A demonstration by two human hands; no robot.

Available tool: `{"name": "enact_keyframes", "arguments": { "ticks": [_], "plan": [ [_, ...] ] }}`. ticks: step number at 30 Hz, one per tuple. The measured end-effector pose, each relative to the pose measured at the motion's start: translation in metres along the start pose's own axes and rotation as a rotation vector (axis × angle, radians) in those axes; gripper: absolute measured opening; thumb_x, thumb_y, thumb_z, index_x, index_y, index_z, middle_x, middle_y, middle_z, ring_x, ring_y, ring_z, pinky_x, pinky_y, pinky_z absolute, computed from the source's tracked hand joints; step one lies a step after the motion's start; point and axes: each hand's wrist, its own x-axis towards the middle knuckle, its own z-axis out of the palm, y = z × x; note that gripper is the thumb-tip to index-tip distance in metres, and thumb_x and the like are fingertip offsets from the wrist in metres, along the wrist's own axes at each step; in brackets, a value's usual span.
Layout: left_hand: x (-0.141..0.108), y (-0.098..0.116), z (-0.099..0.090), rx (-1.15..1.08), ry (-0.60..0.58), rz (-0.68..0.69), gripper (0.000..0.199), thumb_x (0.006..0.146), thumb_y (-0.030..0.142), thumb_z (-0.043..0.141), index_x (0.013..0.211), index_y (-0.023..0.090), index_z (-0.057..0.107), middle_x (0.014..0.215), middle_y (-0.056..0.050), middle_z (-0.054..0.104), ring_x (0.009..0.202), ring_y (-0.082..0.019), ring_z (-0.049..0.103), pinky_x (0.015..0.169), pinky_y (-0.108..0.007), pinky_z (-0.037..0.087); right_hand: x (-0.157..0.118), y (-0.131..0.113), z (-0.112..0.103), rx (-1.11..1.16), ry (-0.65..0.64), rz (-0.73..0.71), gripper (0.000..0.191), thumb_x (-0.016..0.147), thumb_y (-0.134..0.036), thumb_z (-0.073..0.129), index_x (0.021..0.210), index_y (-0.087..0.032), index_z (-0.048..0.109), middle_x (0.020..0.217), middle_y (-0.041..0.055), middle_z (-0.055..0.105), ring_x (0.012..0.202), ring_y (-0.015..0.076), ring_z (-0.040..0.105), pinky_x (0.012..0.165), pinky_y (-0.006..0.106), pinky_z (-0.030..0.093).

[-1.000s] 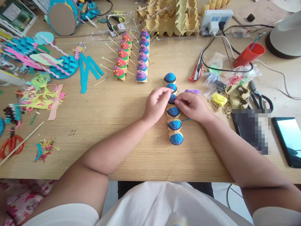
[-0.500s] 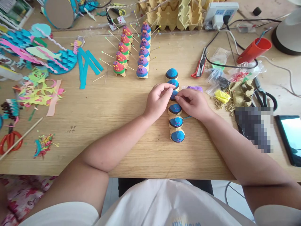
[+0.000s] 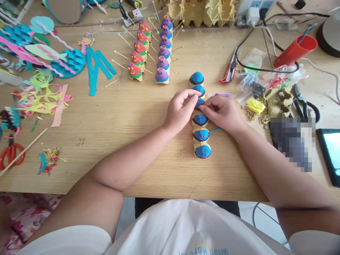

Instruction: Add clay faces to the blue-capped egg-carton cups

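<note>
A row of egg-carton cups (image 3: 201, 135) runs away from me on the table, topped with blue clay domes edged in black. The nearer domes carry small purple dots and a mouth line. Above the third dome from the far end, my left hand (image 3: 182, 109) is closed, thumb and index finger pressed together. Opposite it, my right hand (image 3: 220, 111) pinches at the right side of the same dome. Anything between the fingertips is too small to make out. Purple clay (image 3: 224, 95) lies partly hidden behind my right hand. A thin blue strip (image 3: 215, 129) shows below that hand.
Two finished-looking carton caterpillars, red-green (image 3: 138, 56) and purple-blue (image 3: 163, 58), stand at the back with pins. Right: a utility knife (image 3: 230, 69), clay bags, black-handled scissors (image 3: 305, 106), red cup (image 3: 296, 51), cables, phone (image 3: 330, 152). Left: paper scraps (image 3: 46, 97) and orange scissors (image 3: 12, 156).
The view has shifted slightly, so things at the back sit higher in the picture. Both hands stay at the same dome, with only small finger movement.
</note>
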Motion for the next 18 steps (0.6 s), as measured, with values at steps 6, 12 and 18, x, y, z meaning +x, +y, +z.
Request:
{"name": "enact_keyframes", "arguments": {
  "ticks": [6, 12, 18],
  "plan": [
    [0.0006, -0.0009, 0.0, -0.008, -0.01, -0.011, 0.019, 0.105, 0.039, 0.063, 0.108, 0.026, 0.076, 0.113, -0.004, 0.078, 0.11, -0.02, 0.072, 0.101, -0.034, 0.056, 0.0021, -0.0003, -0.0029, 0.0, 0.01, 0.056, 0.035, 0.092, -0.042, 0.076, 0.069, -0.021, 0.062, 0.059, -0.0032, 0.049, 0.059, 0.0123, 0.04, 0.06, 0.033, 0.03],
    [0.0008, 0.0, -0.0001, -0.003, -0.01, -0.017, 0.018, 0.105, 0.038, 0.063, 0.107, 0.027, 0.077, 0.114, -0.004, 0.079, 0.112, -0.02, 0.071, 0.103, -0.034, 0.056, 0.0024, 0.0008, -0.0036, 0.02, -0.019, 0.077, 0.034, 0.091, -0.043, 0.078, 0.071, -0.021, 0.062, 0.058, -0.0037, 0.048, 0.058, 0.0123, 0.039, 0.058, 0.032, 0.03],
    [0.0007, 0.0031, -0.0002, 0.002, -0.007, -0.041, 0.018, 0.104, 0.041, 0.065, 0.106, 0.027, 0.077, 0.114, -0.004, 0.079, 0.112, -0.021, 0.072, 0.104, -0.035, 0.057, 0.0022, 0.0044, -0.0021, 0.023, -0.003, 0.061, 0.037, 0.092, -0.049, 0.078, 0.072, -0.022, 0.062, 0.059, -0.003, 0.05, 0.06, 0.0135, 0.041, 0.057, 0.032, 0.031]
  ]
}}
